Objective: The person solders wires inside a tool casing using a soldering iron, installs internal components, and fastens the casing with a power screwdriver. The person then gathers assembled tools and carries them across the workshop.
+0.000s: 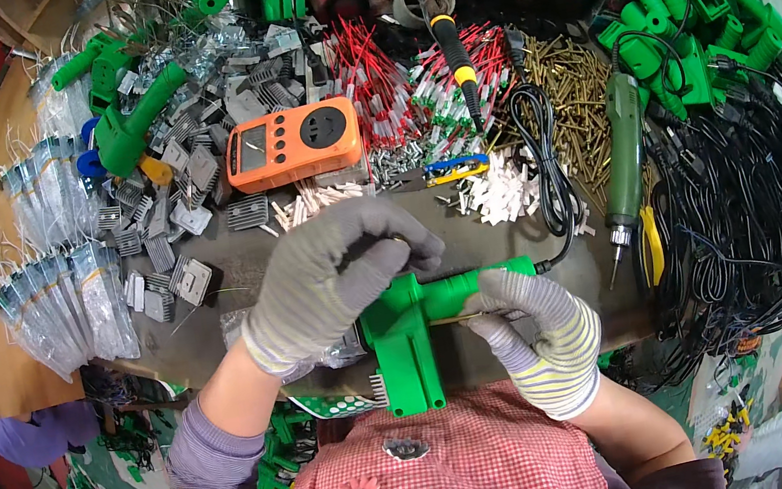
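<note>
A green plastic tool housing (pixel 405 349) with a side handle lies at the near edge of the bench, in front of my apron. Metal fins poke out at its lower left, and a black cord leaves the handle's end. My right hand (pixel 549 337), in a striped glove, grips the handle between thumb and fingers. Beside the handle, at those fingertips, shows a thin brass-coloured piece (pixel 455 319). Above the housing, my gloved left hand (pixel 325 275) is closed with curled fingers. A tiny brass-coloured tip shows at them; the rest is hidden.
Behind the housing lie an orange meter (pixel 293 145), white sleeves (pixel 499 186), brass screws (pixel 568 107) and red-wired parts (pixel 372 80). Grey metal plates (pixel 188 275) and bagged parts (pixel 66 303) spread left. A green electric screwdriver (pixel 623 159), yellow-handled tool (pixel 652 246) and black cords (pixel 749 201) lie right.
</note>
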